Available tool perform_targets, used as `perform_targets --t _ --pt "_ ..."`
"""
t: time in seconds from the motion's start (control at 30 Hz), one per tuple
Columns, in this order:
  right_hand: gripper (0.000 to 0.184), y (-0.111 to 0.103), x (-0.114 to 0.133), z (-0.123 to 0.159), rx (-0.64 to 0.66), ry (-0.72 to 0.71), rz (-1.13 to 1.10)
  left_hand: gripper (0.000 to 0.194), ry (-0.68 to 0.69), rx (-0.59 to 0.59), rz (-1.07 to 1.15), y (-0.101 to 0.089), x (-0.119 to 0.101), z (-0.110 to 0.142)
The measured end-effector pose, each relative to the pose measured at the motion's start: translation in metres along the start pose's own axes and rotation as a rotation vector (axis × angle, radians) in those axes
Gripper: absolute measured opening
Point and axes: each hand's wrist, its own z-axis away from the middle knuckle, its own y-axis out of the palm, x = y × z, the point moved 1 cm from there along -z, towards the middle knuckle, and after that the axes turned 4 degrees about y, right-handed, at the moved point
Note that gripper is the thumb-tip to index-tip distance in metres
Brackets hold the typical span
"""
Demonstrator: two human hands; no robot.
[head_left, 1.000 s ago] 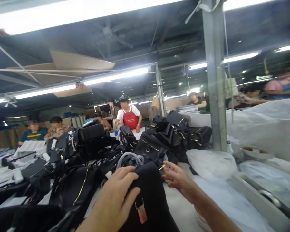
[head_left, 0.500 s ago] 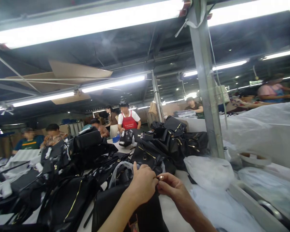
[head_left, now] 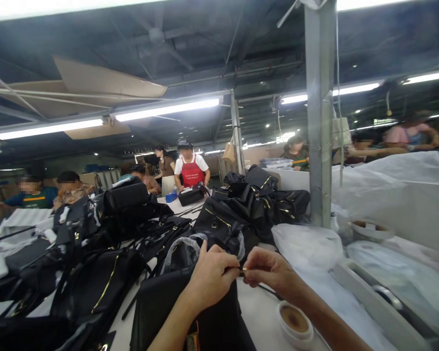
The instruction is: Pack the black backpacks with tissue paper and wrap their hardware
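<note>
My left hand [head_left: 214, 273] is closed in a pinch above a black bag [head_left: 161, 300], its fingers round what looks like the end of a thin black strap. Fingertip to fingertip with it, my right hand [head_left: 269, 268] pinches a small gold-coloured metal fitting [head_left: 244, 271]. The fitting's exact kind is too small to tell. Below the right wrist stands a white round tub [head_left: 282, 327] with brown contents. Clear plastic [head_left: 170, 256] is wrapped round a loop behind the black bag.
Black bags with gold zips [head_left: 106, 285] lie heaped at left, with more bags [head_left: 256, 200] ahead. Plastic bags [head_left: 307, 246] and a long grey tray [head_left: 369, 297] are at right. A metal post [head_left: 320, 122] rises beyond. A person in a red apron [head_left: 192, 173] works opposite.
My view has tilted down and shifted, bringing the white tub into sight. My hands stay together at the fitting. The person opposite has laid the bag down flatter.
</note>
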Motion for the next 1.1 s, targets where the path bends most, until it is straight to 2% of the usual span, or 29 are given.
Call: perform_targets --t 0.27,0.43,0.67,0.9,1.1 --pt "0.025 0.003 -0.012 -0.004 0.045 -0.013 -0.002 0.019 0.043 -0.032 0.039 0.004 0.008 0.011" --pt "0.025 0.013 -0.017 -0.007 -0.017 -0.045 -0.053 0.017 0.047 -0.099 0.051 0.005 0.012 0.021" --pt "0.023 0.017 -0.015 -0.004 0.028 0.013 -0.008 0.019 0.141 -0.168 -0.079 0.007 0.011 0.029" --pt "0.019 0.020 -0.016 0.001 -0.028 -0.051 0.036 0.021 0.210 -0.265 -0.190 0.017 0.014 0.032" --pt "0.018 0.020 -0.015 0.006 -0.006 0.031 0.013 0.020 0.245 -0.258 -0.198 0.020 0.016 0.034"
